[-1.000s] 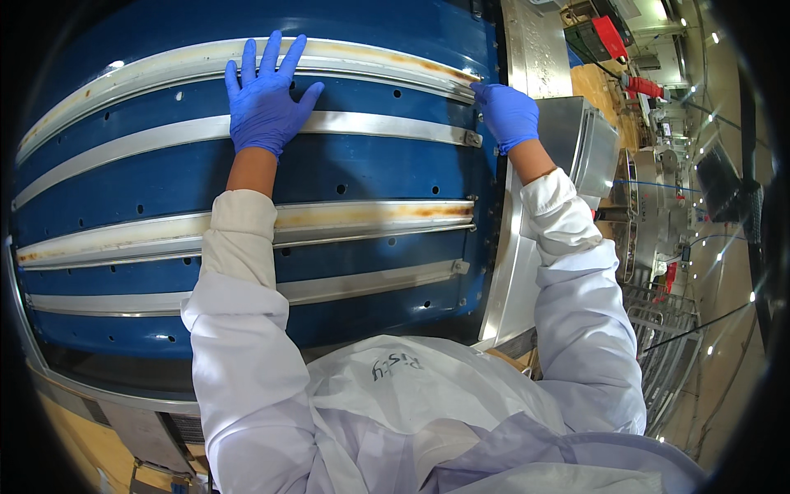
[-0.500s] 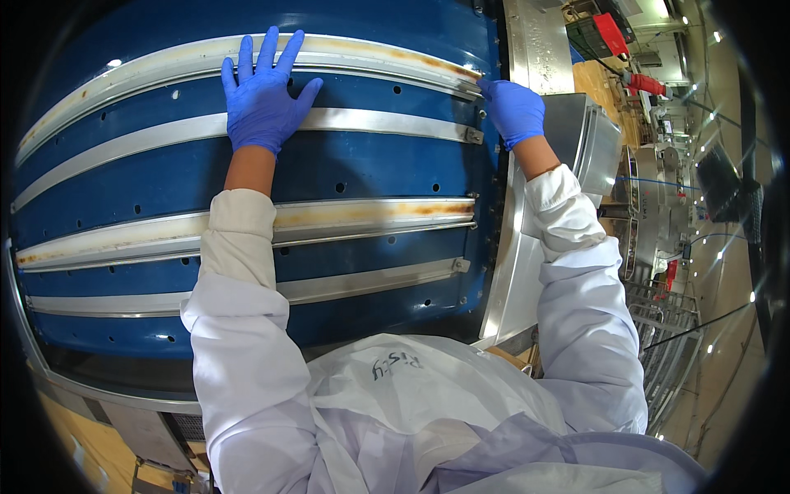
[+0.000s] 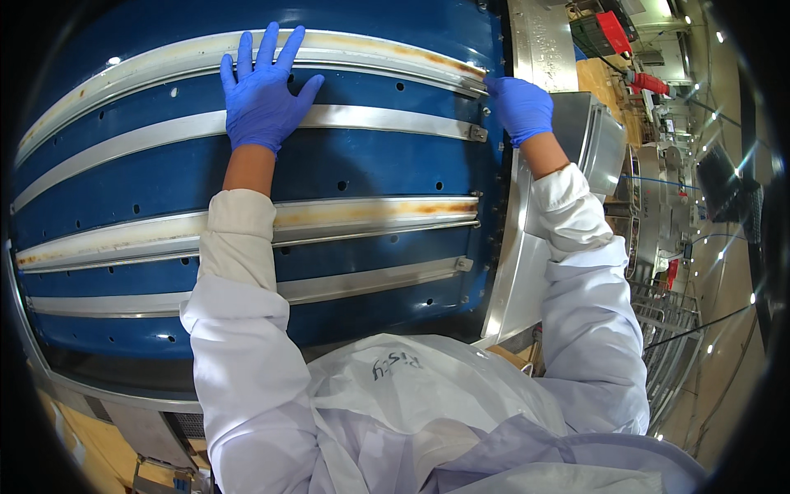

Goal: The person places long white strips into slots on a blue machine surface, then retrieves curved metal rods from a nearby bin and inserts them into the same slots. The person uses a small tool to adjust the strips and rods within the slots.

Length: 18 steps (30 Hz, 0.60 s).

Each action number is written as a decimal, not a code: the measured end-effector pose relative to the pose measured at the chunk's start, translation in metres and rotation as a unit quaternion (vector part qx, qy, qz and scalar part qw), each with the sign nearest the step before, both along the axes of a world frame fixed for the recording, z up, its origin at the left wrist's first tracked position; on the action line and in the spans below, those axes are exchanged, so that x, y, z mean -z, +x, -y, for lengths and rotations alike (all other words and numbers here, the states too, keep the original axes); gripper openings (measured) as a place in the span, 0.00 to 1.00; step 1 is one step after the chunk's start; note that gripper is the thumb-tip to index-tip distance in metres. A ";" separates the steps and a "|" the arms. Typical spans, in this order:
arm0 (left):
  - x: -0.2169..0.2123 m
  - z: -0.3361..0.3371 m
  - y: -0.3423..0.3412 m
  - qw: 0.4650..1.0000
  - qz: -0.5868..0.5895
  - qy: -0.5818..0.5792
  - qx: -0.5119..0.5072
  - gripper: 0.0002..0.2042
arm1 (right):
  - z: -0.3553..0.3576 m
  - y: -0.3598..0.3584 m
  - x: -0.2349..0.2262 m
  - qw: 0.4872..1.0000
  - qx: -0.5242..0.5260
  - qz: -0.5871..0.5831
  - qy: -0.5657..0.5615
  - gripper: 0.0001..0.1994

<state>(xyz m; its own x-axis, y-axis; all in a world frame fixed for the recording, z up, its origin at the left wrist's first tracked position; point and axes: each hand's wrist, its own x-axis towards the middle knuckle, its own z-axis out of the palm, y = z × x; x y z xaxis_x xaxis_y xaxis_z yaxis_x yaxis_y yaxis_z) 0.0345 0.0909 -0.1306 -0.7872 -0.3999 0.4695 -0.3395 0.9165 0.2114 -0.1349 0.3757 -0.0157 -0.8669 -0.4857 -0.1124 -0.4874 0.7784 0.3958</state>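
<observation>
A large blue curved drum fills the left and middle of the head view, crossed by several silver metal strips, some with rust stains. My left hand, in a blue glove, lies flat with fingers spread on the drum between the two upper strips. My right hand, also in a blue glove, has its fingers curled at the right end of the top strip, by the drum's edge. White sleeves cover both forearms.
A shiny steel frame and a steel box stand just right of the drum. Further right are red equipment, a metal rack and a polished floor. A yellowish floor shows at the lower left.
Both hands have stayed nearly where they were; the left hand has shifted slightly on the drum surface.
</observation>
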 end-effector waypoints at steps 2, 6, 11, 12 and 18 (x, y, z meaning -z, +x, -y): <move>-0.001 0.000 0.001 1.000 -0.002 -0.004 -0.003 0.33 | -0.007 -0.002 0.003 0.999 -0.030 -0.021 -0.012 0.15; -0.007 -0.005 0.001 1.000 0.011 -0.011 -0.012 0.34 | -0.016 -0.004 0.005 0.998 -0.050 -0.046 -0.002 0.15; -0.004 -0.003 0.001 1.000 -0.004 -0.004 -0.007 0.34 | -0.025 -0.013 0.009 0.997 -0.063 -0.046 -0.018 0.15; -0.005 -0.004 0.000 1.000 0.004 -0.008 -0.011 0.34 | -0.027 -0.015 0.011 0.996 -0.072 -0.049 -0.032 0.14; -0.001 -0.001 -0.001 1.000 0.001 -0.015 -0.016 0.34 | -0.006 0.008 0.016 0.982 -0.123 -0.125 0.064 0.12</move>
<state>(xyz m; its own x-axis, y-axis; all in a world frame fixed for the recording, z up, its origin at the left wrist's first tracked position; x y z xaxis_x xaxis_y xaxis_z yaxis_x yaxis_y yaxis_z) 0.0339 0.0915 -0.1293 -0.7750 -0.4109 0.4801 -0.3691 0.9110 0.1838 -0.1272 0.3820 -0.0318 -0.7339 -0.6791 0.0154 -0.5287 0.5853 0.6147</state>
